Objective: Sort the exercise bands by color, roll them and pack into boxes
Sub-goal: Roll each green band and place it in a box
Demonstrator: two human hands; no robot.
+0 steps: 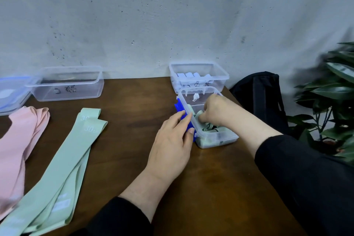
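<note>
Speckled grey wall behind, dark wooden worktop (134, 101) in front, and the person is working at the right end of it. Right hand (212, 111) is reaching down into the clear box with the blue clip (216, 138), fingers curled round a rolled mint-green band (199, 114) and tucking it in beside the other green rolls (209, 127) already lying in there. Left hand (172, 140) is resting flat against the clip side of that box, fingers straight, bracing it.

What the next pick turns on, I'd say: the flat mint-green bands (63, 163) are lying well off to the left of both hands, long axis running diagonally from near-left up toward the middle. Left hand is clearly the nearer one. Pink bands (17, 140) are piled further left again. Behind the green box, a second box is holding white rolls (188, 74); an empty-looking clear box (67, 86) is sitting far left by the wall.
</note>
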